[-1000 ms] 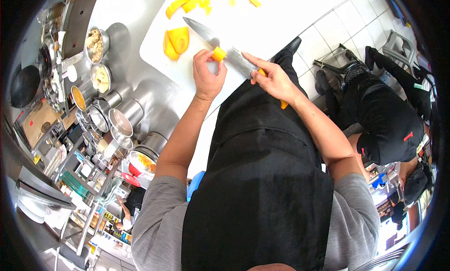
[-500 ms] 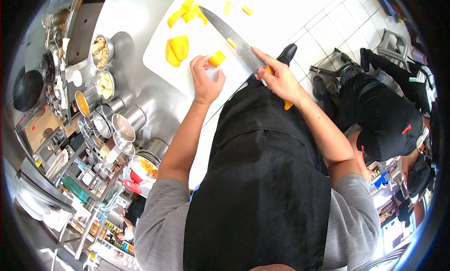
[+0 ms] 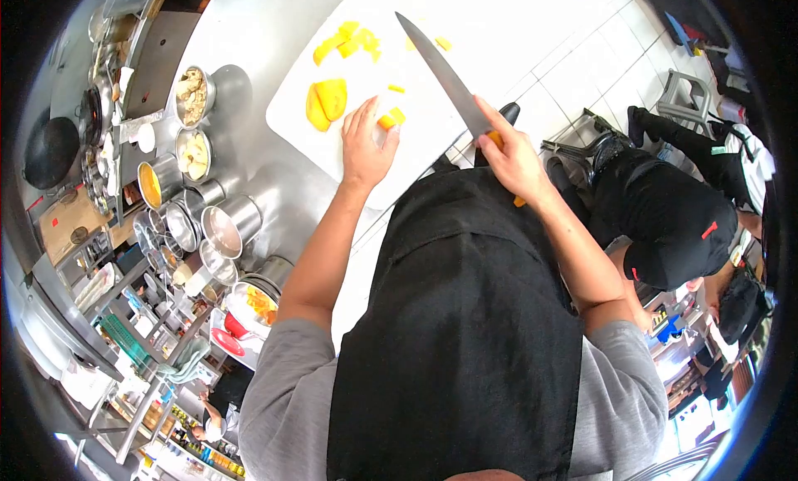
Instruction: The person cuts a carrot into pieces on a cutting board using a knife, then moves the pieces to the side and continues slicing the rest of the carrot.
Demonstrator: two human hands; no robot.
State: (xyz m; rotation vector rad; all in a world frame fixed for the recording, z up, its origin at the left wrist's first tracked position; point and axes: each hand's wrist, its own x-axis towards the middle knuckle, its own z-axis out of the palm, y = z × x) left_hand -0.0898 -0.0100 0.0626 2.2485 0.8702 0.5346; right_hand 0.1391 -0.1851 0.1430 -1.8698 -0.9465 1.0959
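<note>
My right hand (image 3: 517, 163) is closed around the orange handle of a long chef's knife (image 3: 442, 74), whose blade slants up and left over the cutting board's right side. My left hand (image 3: 366, 148) rests on the white cutting board (image 3: 293, 107), fingers stretched out and thumb apart. Small orange-yellow cut pieces (image 3: 392, 118) lie by its thumb and fingertips. Just beyond those fingers sit two larger rounded orange-yellow chunks (image 3: 326, 103). A group of smaller chunks (image 3: 349, 40) lies farther up the board, and a thin slice (image 3: 396, 88) lies between hand and blade.
Left of the board, the steel counter (image 3: 249, 136) holds a bowl of pale pieces (image 3: 192, 96), another bowl (image 3: 194, 154) and several metal pots (image 3: 224, 230). Orange pieces fill a container (image 3: 261, 305) near my left elbow. At right, a person in black (image 3: 665, 223) bends forward.
My left hand has loosened from the small pieces, its fingers straightening. My right hand has drawn the knife right and slightly down, away from them. The view has shifted a little.
</note>
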